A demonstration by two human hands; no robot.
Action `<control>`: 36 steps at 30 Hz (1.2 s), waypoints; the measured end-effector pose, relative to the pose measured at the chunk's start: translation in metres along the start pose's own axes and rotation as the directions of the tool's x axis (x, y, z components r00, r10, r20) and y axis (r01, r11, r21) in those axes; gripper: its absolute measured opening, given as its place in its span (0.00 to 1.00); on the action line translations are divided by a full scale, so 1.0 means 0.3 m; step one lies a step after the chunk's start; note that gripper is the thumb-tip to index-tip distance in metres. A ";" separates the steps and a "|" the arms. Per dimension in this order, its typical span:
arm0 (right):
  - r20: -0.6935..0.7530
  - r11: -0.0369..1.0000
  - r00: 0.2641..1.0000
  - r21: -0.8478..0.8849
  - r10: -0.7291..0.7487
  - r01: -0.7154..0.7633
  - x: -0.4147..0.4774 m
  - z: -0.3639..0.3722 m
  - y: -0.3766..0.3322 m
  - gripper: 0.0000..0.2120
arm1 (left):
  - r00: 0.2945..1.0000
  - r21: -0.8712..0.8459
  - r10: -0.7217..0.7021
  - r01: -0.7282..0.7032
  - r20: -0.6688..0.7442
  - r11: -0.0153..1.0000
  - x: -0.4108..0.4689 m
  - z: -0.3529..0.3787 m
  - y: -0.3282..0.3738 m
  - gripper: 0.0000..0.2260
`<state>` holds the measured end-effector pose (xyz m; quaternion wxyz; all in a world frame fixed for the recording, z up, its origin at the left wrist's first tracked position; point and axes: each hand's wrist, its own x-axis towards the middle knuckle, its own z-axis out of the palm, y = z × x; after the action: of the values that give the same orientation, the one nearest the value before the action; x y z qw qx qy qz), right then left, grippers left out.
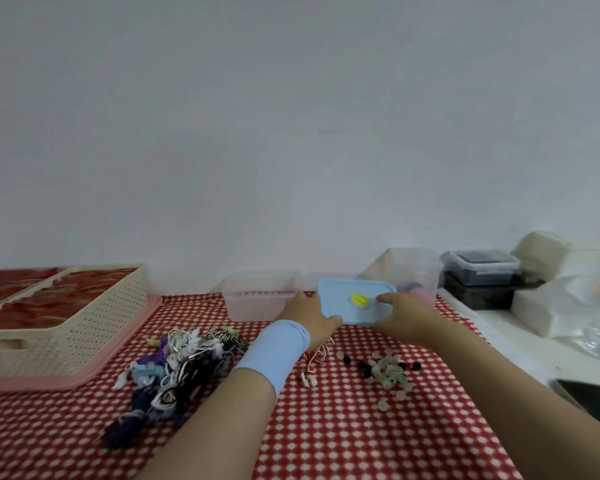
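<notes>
Between the two hands, a light blue lid (355,301) with a round yellow disc (360,300) on top was held just above a red-and-white checked cloth (326,427). The left hand (309,315), with a pale blue wristband (274,351) behind it, gripped the lid's left edge, thumb curled over the near corner. The right hand (404,311) clasped the lid's near right corner, its forefinger stretched across the top and ending just beside the yellow disc. Motion blur hid whether any box sat under the lid.

Just left of the left hand stood a clear tub (257,301) with a pinkish base, nearly touching that hand's knuckles. Beyond the right hand stood a taller clear container (413,268). Farther right of it, a dark box with a clear lid (480,266) sat stacked on a white counter (492,327).

Nearer the viewer than the grip, under the left wrist, lay red-and-white earphones (314,362). Below the right forearm, small black, green and frosted beads (385,372) were scattered. Well to the left of the left forearm lay a tangled heap of cords (181,362) in white, black, blue and purple. Farther left again, a cream perforated basket (84,320) rested on a pink tray (125,348).
</notes>
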<state>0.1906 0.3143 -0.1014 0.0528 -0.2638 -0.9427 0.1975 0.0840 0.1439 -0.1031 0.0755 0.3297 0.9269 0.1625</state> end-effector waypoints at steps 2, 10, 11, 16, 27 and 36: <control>0.017 0.999 1.000 -0.041 -0.014 0.015 -0.010 -0.004 -0.002 0.34 | 0.999 0.042 -0.027 0.026 0.028 0.999 -0.004 -0.002 0.003 0.27; 0.048 0.957 0.963 0.135 -0.264 0.255 -0.030 0.014 -0.117 0.14 | 0.986 0.012 0.041 -0.043 0.159 0.999 -0.098 -0.055 -0.056 0.21; 0.083 0.954 0.955 0.125 -0.285 0.274 -0.036 0.023 -0.136 0.14 | 0.978 0.016 0.051 -0.055 0.201 0.998 -0.108 -0.054 -0.067 0.25; 0.238 0.939 0.909 0.126 -0.342 0.320 -0.049 0.086 -0.207 0.17 | 0.986 0.014 0.105 -0.107 0.129 0.994 -0.121 -0.045 -0.115 0.18; 0.086 0.911 0.921 0.207 -0.380 0.356 0.016 0.094 -0.327 0.07 | 0.994 -0.305 0.092 -0.107 -0.063 0.946 -0.097 -0.149 -0.238 0.12; -0.247 0.805 0.919 0.447 -0.308 0.390 0.188 0.027 -0.508 0.04 | 0.938 -0.399 0.051 -0.195 -0.344 0.896 0.033 -0.358 -0.285 0.10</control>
<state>0.0682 0.2214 -0.0483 0.2294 -0.0785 -0.8868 0.3934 -0.0003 0.0607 -0.0329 -0.0184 0.3325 0.8452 0.4180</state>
